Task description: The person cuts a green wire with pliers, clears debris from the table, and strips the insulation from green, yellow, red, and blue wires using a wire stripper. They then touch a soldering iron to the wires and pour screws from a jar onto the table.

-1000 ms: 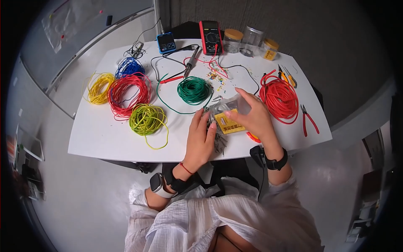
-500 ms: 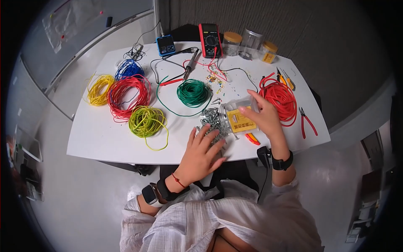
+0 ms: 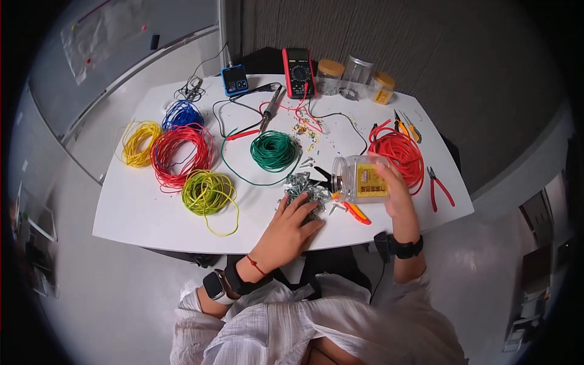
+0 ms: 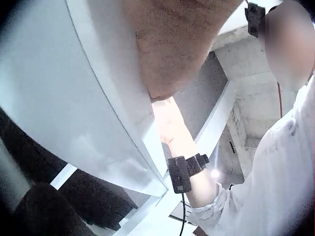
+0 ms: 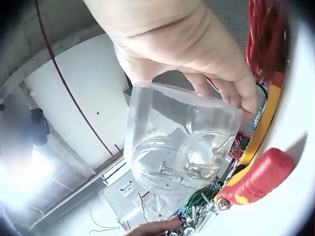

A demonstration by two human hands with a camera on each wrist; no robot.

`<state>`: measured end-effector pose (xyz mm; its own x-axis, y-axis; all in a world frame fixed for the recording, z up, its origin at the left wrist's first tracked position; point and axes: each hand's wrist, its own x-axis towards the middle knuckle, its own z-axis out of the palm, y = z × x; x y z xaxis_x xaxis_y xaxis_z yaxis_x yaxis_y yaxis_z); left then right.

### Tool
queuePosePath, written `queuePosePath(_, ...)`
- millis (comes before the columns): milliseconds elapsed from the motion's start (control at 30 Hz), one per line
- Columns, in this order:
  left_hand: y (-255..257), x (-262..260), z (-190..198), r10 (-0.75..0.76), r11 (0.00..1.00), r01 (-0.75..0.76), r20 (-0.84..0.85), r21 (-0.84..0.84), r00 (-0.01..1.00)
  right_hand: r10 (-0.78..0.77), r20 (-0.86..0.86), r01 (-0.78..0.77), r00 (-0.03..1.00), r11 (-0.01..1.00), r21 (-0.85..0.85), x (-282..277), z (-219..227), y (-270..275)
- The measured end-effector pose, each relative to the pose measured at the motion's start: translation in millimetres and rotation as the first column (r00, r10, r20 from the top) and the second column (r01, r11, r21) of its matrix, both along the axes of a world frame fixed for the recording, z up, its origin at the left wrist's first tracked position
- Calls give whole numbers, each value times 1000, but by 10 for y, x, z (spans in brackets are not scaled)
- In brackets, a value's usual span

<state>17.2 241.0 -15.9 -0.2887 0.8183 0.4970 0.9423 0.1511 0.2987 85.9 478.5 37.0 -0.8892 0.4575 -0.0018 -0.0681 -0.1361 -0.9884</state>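
Observation:
My left hand (image 3: 285,230) lies palm down with fingers spread and fairly straight on a pile of metal screws (image 3: 299,181) near the table's front edge. In my right hand (image 3: 398,191) is a clear plastic jar (image 3: 370,180) with a yellow label, gripped near its base. It lies on its side, its open mouth facing left toward the pile. Several screws (image 5: 170,169) show inside the jar in the right wrist view. A red-and-yellow handled tool (image 3: 356,213) lies below the jar's mouth, and a few loose screws are beside it.
Green wire (image 3: 274,151) lies behind the pile; yellow, blue, red and yellow-green coils (image 3: 208,193) are on the left. Red cable (image 3: 398,152) and pliers (image 3: 441,188) lie right. A multimeter (image 3: 298,73), soldering iron (image 3: 271,108), small colourful bits and jars (image 3: 330,78) stand or lie farther back.
The right hand has moved the jar to the right, away from the pile, and laid it more level. The left hand has left the jar's mouth and come down on the screws.

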Motion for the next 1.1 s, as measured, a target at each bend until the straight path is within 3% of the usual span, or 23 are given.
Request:
queuePosePath(233,-29,-34,-38,31,993,-39,72,111,997,99,-38,-101,994,994,-46,7,-54,44)
queuePosePath(333,-21,-34,-39,39,990,-53,102,132,994,85,-81,-78,993,993,93,-40,107,-90)
queuePosePath(367,-18,-29,-51,39,985,-58,117,162,992,86,-62,-40,994,848,528,-61,217,-183)
queuePosePath(400,-17,-15,-36,39,985,-59,123,161,992,79,-43,-5,996,524,852,-87,311,-274)
queuePosePath(433,-16,6,5,77,985,-91,95,150,993,79,-36,-11,996,525,851,-125,393,-371)
queuePosePath(500,-22,31,16,115,982,-123,69,141,991,78,70,-88,994,257,962,-208,515,-510)
queuePosePath(633,-41,21,8,132,982,-139,68,128,989,105,160,-181,982,247,952,-331,529,-519)
queuePosePath(700,-45,25,0,134,980,-144,79,136,988,71,108,-127,992,361,924,-335,569,-522)
queuePosePath(833,-52,22,-22,121,981,-131,79,144,990,110,128,-155,986,286,946,-301,564,-439)
queuePosePath(900,-46,24,-21,113,981,-124,82,149,990,67,23,-56,997,527,848,-278,521,-291)
queuePosePath(933,-48,26,-16,114,981,-125,81,150,990,64,26,-55,998,526,849,-245,533,-255)
queuePosePath(1000,-48,27,-12,113,980,-125,81,152,990,51,99,-107,994,697,709,-192,579,-222)
queuePosePath(1100,-43,30,-21,120,980,-132,84,146,989,133,145,-195,980,772,605,-181,504,-162)
